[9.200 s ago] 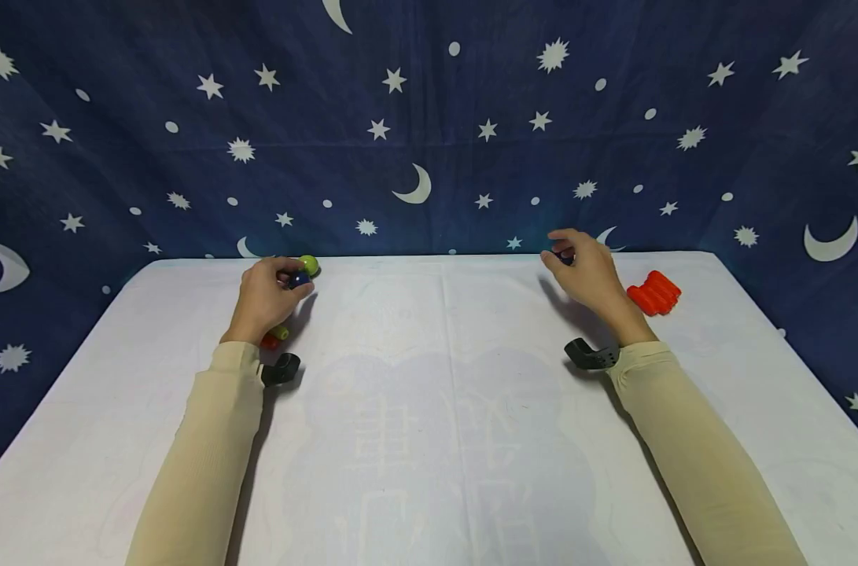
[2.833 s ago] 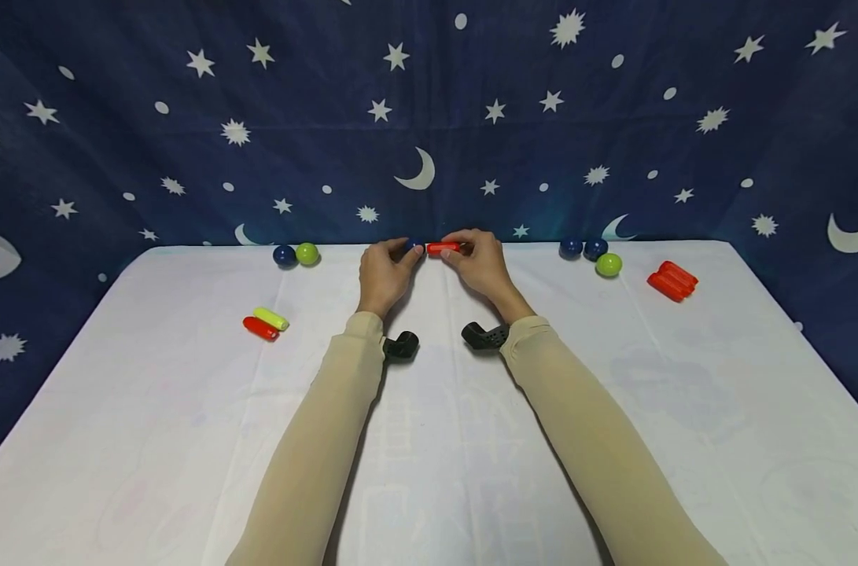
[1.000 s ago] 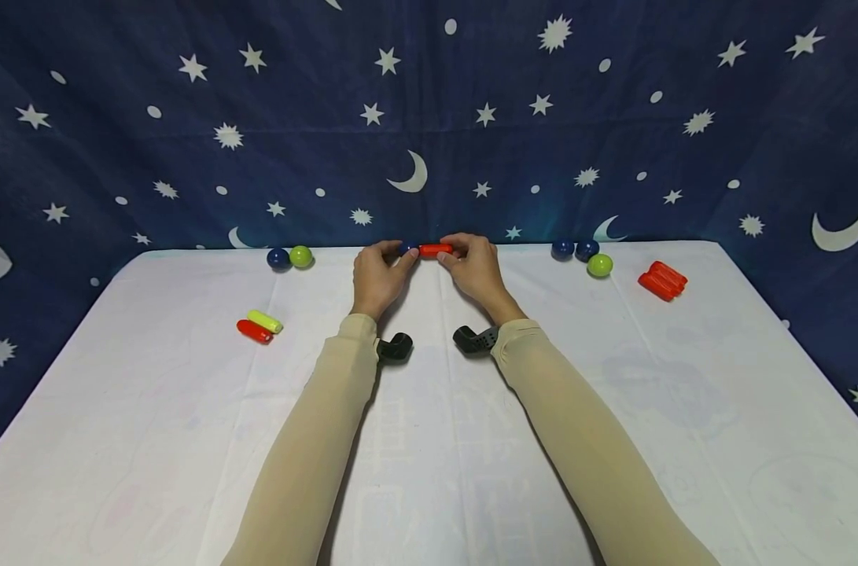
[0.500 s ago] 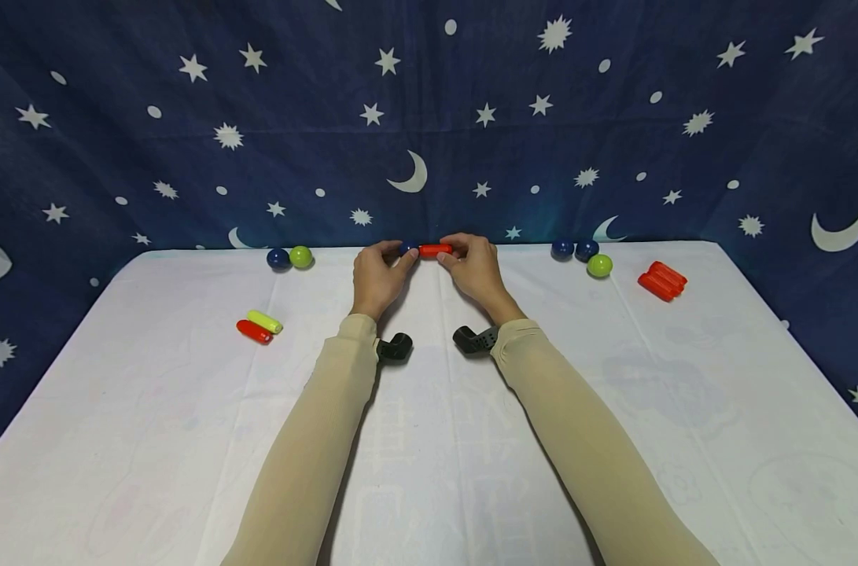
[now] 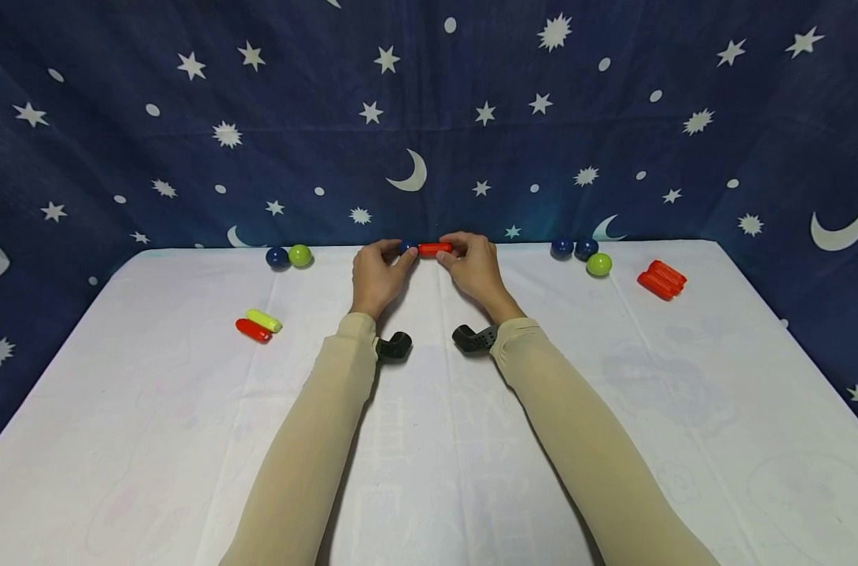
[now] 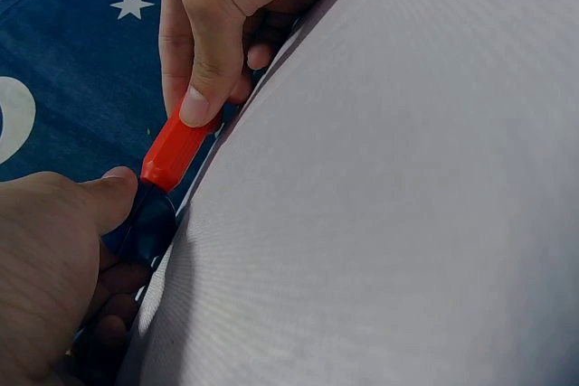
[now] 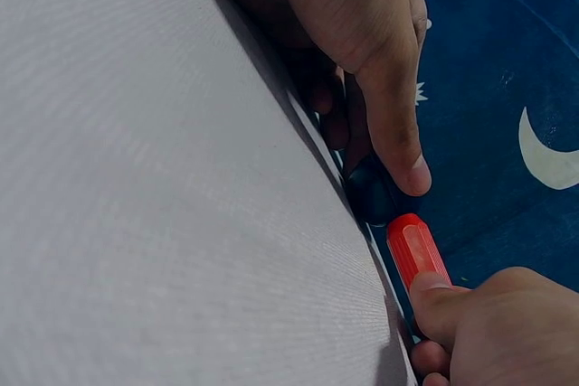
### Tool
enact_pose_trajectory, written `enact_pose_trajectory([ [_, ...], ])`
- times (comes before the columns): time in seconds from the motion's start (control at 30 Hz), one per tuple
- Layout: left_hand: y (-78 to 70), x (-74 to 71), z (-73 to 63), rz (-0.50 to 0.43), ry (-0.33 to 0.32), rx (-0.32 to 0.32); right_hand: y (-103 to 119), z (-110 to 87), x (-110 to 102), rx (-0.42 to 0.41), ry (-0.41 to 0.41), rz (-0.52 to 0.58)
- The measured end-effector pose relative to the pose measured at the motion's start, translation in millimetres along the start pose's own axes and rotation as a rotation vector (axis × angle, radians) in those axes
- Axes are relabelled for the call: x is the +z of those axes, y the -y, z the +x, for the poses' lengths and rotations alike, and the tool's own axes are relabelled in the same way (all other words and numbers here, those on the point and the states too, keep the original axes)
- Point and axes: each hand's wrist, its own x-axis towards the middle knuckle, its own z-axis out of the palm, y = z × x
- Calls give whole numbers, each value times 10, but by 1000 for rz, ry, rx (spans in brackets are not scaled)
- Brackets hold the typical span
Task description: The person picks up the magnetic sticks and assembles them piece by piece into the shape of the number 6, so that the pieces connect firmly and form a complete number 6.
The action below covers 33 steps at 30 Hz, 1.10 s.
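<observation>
At the middle of the table's far edge, my left hand [image 5: 375,277] pinches a dark blue ball [image 5: 408,247] between thumb and fingers. My right hand [image 5: 480,271] grips a short red plastic rod [image 5: 434,249] lying crosswise, its left end right at the ball. In the left wrist view the rod [image 6: 172,153] points end-on to the blue ball [image 6: 149,228], whose far side is hidden by the left fingers. Seen from the right wrist, the ridged rod [image 7: 416,246] meets the ball [image 7: 369,192], with the right thumb on top of the rod.
On the left are a blue ball [image 5: 278,258], a green ball [image 5: 300,255], a yellow-green rod [image 5: 263,320] and a red rod [image 5: 253,330]. At right lie two blue balls [image 5: 561,249], a green ball [image 5: 599,264] and several red rods [image 5: 662,280]. A starry curtain [image 5: 429,118] hangs behind.
Both hands have come from the two sides to the middle. A gap between ball and red rod 2.8 seconds ago has closed. Over the last second the hands look still.
</observation>
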Motion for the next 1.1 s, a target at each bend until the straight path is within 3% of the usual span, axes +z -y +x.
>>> enact_pose_trajectory([
  [0.33,13,9,4,-8,1,-5,-4,-5,-35,-12,14,25],
  [0.67,17,22,1,12,2,-21,-35,19,-202,-32,33,97],
  [0.97,13,11,3,11,-7,-15,-116,-55,-641,-80,38,-9],
  [1.1,11,15,6,11,-7,-14,-214,-141,-909,-122,-15,-53],
])
